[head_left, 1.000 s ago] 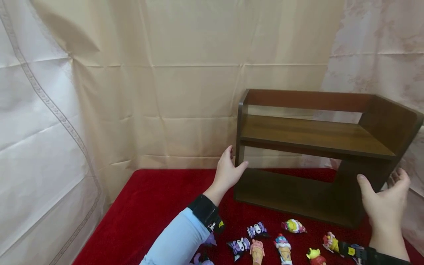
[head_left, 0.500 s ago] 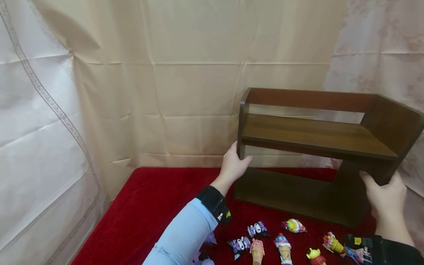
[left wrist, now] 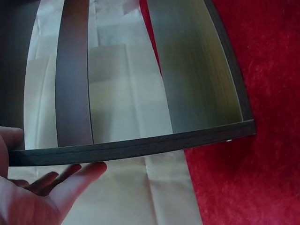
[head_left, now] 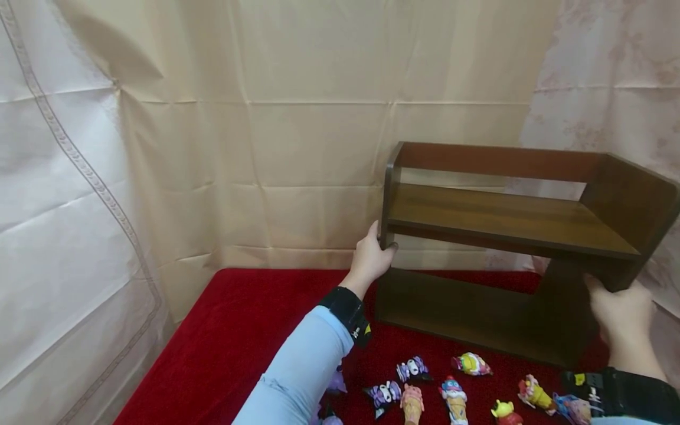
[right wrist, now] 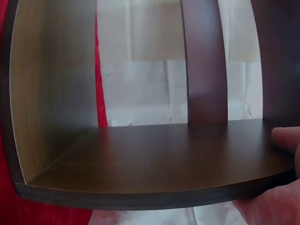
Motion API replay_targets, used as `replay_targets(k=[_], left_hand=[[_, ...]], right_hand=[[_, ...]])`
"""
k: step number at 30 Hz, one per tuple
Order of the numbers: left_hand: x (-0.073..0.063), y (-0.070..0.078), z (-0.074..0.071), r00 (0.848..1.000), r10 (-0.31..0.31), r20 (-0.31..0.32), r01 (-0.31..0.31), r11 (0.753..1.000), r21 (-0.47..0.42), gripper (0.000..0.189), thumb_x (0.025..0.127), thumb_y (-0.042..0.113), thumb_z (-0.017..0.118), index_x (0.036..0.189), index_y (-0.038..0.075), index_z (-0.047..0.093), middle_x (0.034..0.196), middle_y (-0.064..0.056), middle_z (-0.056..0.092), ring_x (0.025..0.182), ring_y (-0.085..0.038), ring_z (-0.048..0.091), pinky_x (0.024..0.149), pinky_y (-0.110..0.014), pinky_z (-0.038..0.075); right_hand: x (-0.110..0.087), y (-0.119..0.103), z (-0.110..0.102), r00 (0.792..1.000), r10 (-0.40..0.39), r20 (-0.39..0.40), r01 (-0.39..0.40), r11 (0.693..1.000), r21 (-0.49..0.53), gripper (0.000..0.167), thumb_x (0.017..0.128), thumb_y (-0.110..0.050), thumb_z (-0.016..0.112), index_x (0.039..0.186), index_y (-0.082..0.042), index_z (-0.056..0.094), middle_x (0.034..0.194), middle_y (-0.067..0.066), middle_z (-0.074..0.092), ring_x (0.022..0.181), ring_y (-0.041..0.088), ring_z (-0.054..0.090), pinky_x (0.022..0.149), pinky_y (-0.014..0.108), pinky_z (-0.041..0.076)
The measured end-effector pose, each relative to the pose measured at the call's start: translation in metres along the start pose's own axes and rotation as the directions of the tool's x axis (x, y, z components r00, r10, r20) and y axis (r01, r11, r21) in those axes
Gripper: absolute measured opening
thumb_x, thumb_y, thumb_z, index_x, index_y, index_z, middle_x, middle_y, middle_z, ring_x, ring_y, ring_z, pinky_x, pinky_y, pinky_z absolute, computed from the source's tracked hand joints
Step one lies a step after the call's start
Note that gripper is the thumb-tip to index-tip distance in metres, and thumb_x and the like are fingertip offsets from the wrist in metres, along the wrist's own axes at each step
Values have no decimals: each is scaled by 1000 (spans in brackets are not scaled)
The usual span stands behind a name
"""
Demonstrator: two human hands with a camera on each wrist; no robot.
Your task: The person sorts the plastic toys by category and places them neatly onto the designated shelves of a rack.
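A dark brown two-tier wooden shelf stands at the right of the red-covered table in the head view. My left hand grips the front edge of its left side panel, thumb inside and fingers outside. In the left wrist view, that panel passes between the thumb and the fingers. On the opposite side my right hand holds the right side panel, with the thumb on its inner face. Part of the right hand is cut off in the right wrist view.
Small toy figures lie in front of the shelf, among them a pink-topped ice cream cone, a blue-topped cone and a yellow-and-pink figure. The red cloth covers the table. Beige curtains hang behind it.
Both hands have closed in on the shelf's side panels and now grip them. Earlier they were held beside it with spread fingers. The shelf looks to be in the same place.
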State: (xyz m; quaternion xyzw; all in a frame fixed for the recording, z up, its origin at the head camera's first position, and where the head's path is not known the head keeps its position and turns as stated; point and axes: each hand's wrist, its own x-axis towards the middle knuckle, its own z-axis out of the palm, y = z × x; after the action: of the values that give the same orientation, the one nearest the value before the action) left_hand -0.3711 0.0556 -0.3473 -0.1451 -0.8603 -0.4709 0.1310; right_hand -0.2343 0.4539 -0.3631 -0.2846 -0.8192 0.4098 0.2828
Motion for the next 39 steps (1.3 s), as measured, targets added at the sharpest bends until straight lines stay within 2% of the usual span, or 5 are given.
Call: replay_targets(k=[11, 15, 22, 31, 39], left_hand=[[1, 7, 4, 999, 47, 22, -49, 994, 96, 76, 94, 10, 60, 162, 29, 31, 131, -18, 65, 109, -35, 67, 81, -47, 55], [2, 9, 4, 998, 50, 30, -53, 994, 94, 77, 93, 8, 61, 162, 25, 30, 131, -19, 65, 104, -32, 68, 76, -45, 55], [1, 8, 2, 998, 56, 31, -58, 995, 78, 78, 93, 7, 62, 162, 24, 30, 130, -20, 66, 99, -29, 68, 71, -42, 53], [-4, 0, -6, 996, 93, -15, -92, 995, 42, 75, 95, 7, 63, 161, 23, 32, 127, -19, 68, 104, -25, 68, 81, -40, 55], [-9, -3, -26, 992, 105, -75, -101, 993, 55, 73, 92, 5, 62, 159, 21, 38, 119, -21, 70, 96, -29, 70, 73, -43, 56]], right_hand=[[-1, 8, -5, 988, -118, -96, 105, 986, -131, 57, 103, -30, 53, 141, 12, 46, 123, 41, 52, 86, 50, 57, 49, 37, 42], [-1, 11, -1, 978, -159, -134, 144, 983, -116, 53, 103, -25, 53, 142, 11, 47, 131, 40, 50, 114, 55, 49, 82, 60, 47], [-2, 13, 1, 965, -205, -161, 188, 976, -114, 51, 102, -22, 55, 143, 7, 49, 124, 37, 57, 93, 49, 55, 50, 27, 33], [-3, 8, 9, 952, -249, -180, 235, 967, -96, 50, 101, -20, 56, 144, 5, 49, 130, 37, 55, 119, 54, 49, 102, 66, 36], [-10, -10, 12, 927, -313, -209, 305, 950, -69, 42, 99, -22, 58, 122, 13, 59, 118, 39, 59, 111, 53, 53, 91, 66, 39]])
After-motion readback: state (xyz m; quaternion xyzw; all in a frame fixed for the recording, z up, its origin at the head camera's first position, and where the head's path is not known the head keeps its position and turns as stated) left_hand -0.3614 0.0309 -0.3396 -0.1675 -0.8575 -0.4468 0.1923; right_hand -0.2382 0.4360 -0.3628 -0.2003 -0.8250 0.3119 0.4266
